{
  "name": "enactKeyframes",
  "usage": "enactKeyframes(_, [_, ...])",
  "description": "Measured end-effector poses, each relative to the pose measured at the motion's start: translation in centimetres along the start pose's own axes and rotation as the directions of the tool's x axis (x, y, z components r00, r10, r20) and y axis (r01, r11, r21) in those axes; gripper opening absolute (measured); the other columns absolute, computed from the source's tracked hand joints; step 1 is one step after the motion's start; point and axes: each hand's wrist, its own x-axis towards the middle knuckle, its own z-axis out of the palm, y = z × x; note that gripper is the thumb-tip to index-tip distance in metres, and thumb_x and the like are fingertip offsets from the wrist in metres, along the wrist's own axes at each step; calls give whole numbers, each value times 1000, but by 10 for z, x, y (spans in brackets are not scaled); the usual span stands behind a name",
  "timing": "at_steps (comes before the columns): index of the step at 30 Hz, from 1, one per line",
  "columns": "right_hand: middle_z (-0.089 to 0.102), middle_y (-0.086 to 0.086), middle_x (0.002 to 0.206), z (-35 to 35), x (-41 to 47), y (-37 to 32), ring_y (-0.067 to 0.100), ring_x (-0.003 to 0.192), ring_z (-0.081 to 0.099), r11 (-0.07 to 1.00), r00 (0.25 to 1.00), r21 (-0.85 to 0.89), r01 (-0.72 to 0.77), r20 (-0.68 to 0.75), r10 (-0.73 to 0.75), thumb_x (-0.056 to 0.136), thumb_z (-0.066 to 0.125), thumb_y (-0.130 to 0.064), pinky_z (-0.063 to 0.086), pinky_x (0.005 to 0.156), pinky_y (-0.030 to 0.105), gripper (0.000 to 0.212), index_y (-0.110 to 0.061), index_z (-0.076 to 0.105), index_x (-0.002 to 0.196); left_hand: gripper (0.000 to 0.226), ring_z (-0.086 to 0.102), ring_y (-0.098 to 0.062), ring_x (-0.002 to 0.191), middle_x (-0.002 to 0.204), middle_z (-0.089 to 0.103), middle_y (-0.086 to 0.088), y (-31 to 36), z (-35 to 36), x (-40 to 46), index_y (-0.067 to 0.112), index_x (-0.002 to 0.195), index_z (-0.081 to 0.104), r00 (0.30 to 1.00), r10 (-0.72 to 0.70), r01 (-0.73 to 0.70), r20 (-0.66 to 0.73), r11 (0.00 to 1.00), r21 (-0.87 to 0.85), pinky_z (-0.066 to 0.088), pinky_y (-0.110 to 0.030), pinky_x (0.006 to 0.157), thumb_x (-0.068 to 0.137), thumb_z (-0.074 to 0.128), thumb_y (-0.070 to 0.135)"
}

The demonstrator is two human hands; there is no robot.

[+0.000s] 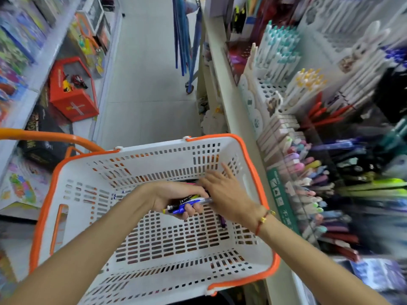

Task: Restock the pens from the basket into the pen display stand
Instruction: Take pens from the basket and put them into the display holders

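Note:
A white plastic basket [66,216] with an orange rim sits below me in the aisle. Inside it, my left hand [176,197] grips a bundle of pens [187,204], blue, black and clear ones, lying crosswise. My right hand [222,190] reaches in from the right and rests over the tip end of the bundle, one finger stretched out; whether it pinches a pen is hidden. A few loose pens [123,193] lie on the basket floor behind my left wrist. The pen display stand [319,177] on the right shelf holds several rows of coloured pens.
An orange basket handle [48,136] arcs at the left. Shelves of toys and a red box [72,89] line the left side. A blue trolley [189,62] stands further down the tiled aisle. White and teal pens [279,47] fill upper racks on the right.

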Motion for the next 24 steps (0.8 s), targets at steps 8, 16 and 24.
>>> enactKeyframes(8, [52,1,74,-21,-35,8,24,69,54,899,948,370,-236,293,128,99,40,-16,41,64,34,16,-12,56,100,75,71,-16,76,105,71,-15,25,-2,-18,4,113,64,995,-97,96,6,991,93,54,-24,61,94,26,66])
enactKeyframes(16, [44,-7,57,-58,-57,27,10,54,43,-245,792,753,-610,569,-222,106,31,-24,51,69,22,32,-20,42,77,81,57,-23,124,129,64,-9,46,38,7,9,131,57,942,333,-333,24,931,148,37,-40,111,82,50,73])
enactKeyframes(24, [68,5,76,-88,-83,41,18,74,69,-440,806,705,-556,586,-80,103,42,-23,58,82,32,34,-14,62,77,32,67,-13,108,111,73,-1,78,98,27,13,119,62,867,498,-498,16,864,66,51,-34,95,95,55,33])
